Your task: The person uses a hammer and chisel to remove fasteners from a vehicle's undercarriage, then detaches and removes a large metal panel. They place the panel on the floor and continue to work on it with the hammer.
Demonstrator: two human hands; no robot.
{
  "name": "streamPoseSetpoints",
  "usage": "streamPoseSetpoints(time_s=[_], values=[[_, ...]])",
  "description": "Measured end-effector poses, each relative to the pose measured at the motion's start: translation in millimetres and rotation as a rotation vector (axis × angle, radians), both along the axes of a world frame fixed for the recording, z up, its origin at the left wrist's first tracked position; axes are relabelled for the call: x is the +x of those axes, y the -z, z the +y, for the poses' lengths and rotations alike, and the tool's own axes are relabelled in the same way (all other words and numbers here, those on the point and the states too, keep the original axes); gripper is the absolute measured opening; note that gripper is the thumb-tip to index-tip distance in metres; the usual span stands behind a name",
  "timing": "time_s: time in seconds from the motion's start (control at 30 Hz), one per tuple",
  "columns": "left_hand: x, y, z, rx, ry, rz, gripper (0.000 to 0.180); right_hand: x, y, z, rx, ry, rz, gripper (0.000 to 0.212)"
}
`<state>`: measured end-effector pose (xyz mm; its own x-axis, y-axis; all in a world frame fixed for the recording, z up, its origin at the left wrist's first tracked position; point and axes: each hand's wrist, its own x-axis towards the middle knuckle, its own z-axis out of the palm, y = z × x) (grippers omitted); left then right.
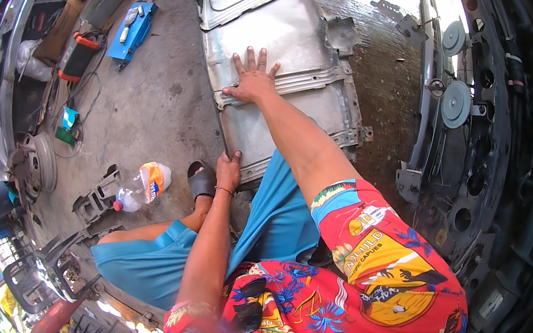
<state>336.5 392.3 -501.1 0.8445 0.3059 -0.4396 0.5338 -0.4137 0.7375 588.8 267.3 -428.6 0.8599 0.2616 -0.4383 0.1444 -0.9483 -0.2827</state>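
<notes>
Panel [295, 28], ribbed, centre: bare metal, smooth, shows dull sheen. Floor [162, 102]: concrete, matt on left, glossy at far right. Bottle [134, 195], near left: clear plastic, glossy. Trousers [280, 211], near: matt cloth. Shirt [303, 302], near right: printed cloth.

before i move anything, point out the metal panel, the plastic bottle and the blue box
Metal panel [298, 46]: head view, on its bare silver surface beyond the spread hand.
Plastic bottle [152, 182]: head view, on its label.
Blue box [136, 38]: head view, on its top face, beside the tool lying there.

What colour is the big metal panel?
The metal panel is silvery grey, seen in the head view.
</notes>
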Motion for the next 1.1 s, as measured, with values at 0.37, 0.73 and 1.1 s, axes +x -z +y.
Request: streamPoseSetpoints(time_s=[0.37, 0.73, 1.1], values=[[1, -8, -2, 0.014, 0.006, 0.013, 0.042, 0, 1, -1, 0.002, -0.009, 0.002, 0.112], [1, -6, -1, 0.041, 0.012, -0.01, 0.042, 1, 4, 0, -0.038, -0.021, -0.005, 0.116], [1, -11, -2, 0.052, 0.014, -0.007, 0.043, 3, 8, 0, -0.026, -0.023, -0.008, 0.116]])
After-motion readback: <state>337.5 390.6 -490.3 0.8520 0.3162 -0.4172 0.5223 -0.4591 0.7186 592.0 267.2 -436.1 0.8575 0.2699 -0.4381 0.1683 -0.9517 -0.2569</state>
